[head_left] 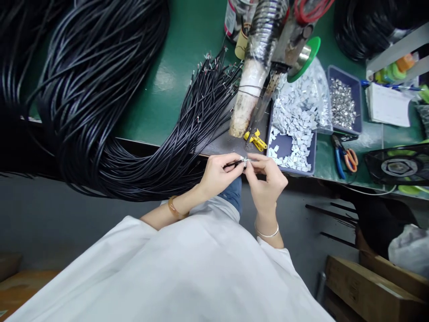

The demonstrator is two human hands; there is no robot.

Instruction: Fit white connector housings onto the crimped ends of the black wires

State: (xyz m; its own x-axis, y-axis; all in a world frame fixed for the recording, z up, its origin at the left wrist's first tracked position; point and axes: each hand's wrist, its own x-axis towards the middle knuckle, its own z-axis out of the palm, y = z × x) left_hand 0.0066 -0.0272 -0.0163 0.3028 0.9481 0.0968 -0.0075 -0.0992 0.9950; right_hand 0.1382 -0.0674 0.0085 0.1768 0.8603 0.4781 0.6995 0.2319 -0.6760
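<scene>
My left hand (pixel 219 173) is closed in a pinch on a black cable (pixel 230 165) close to its end, just off the bench's front edge. Thumb and fingers of my right hand (pixel 266 176) pinch the thin pale wire ends (pixel 247 159) at the cable's tip; the fingers partly hide them. The two hands almost touch. Beyond them lies a yellow wire stripper (pixel 256 140) on a dark mat. A blue tray (pixel 283 169) of small white pieces (pixel 296 134) is right of my right hand. To the left spreads a bundle of black cables (pixel 201 107) with stripped ends.
A foil-wrapped duct (pixel 250 85) hangs low over the bench beside a green-rimmed spool (pixel 304 58). Farther right are a bin of metal parts (pixel 357 96), pliers (pixel 345 156), a notepad (pixel 389 105) and a black fan (pixel 398 166). Cardboard boxes (pixel 372 286) stand on the floor.
</scene>
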